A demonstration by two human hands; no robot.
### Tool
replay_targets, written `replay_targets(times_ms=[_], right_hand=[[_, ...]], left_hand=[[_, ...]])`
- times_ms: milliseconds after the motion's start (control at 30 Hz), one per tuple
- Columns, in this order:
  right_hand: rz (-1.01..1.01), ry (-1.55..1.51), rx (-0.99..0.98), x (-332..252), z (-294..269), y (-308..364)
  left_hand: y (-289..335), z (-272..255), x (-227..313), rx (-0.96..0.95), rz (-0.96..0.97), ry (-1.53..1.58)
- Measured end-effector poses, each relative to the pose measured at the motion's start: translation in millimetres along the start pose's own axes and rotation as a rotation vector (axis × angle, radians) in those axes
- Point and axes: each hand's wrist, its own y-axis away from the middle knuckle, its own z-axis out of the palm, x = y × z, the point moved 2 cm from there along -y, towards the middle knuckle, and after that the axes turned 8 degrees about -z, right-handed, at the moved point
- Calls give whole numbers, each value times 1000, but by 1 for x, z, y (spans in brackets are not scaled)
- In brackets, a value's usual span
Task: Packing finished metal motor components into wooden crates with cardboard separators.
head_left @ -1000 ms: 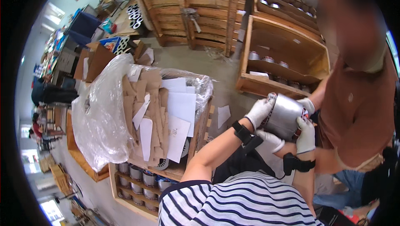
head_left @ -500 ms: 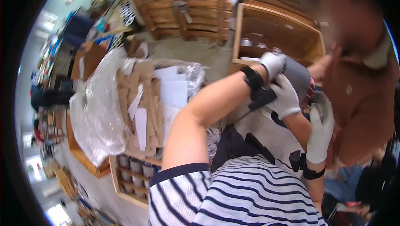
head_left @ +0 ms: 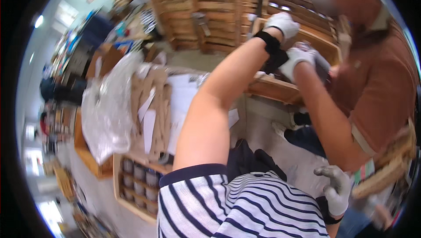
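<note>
My left hand [head_left: 282,24], in a white glove, reaches over the near rim of a wooden crate [head_left: 280,88]. Its back faces up, so the fingertips are hidden and anything in them cannot be made out. Just below it, another person's white-gloved hand [head_left: 300,58] holds a grey cylinder [head_left: 322,68] over the crate; that hand and arm partly cover the cylinder. My right hand [head_left: 337,190], gloved with greyish soiled fingers, stays low at the right near my body. It is open, fingers loosely bent and apart, with nothing between them.
The other person [head_left: 377,80], in a brown shirt, stands close on the right. At left, cardboard sheets [head_left: 151,106] and clear plastic wrap [head_left: 107,111] cover a surface. Below sits a compartmented wooden crate [head_left: 116,181] of grey cylinders. A slatted wooden pallet [head_left: 210,14] stands behind.
My left hand has come off the grey cylinder and moved up and away. My right hand has dropped back toward my body. The other person now holds the cylinder lower over the crate.
</note>
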Motion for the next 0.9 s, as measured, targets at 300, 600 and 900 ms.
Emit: replay_targets(times_ms=[300,600,900], right_hand=[[45,114,-608,80,42,-7],[-80,31,-1273,72,194,80],[-553,136,-1803,16,375,366]], left_hand=[[368,57,-116,560,-406,502],[851,176,-105,587,-1669,405],[1124,239,-39,922,-2063,649]])
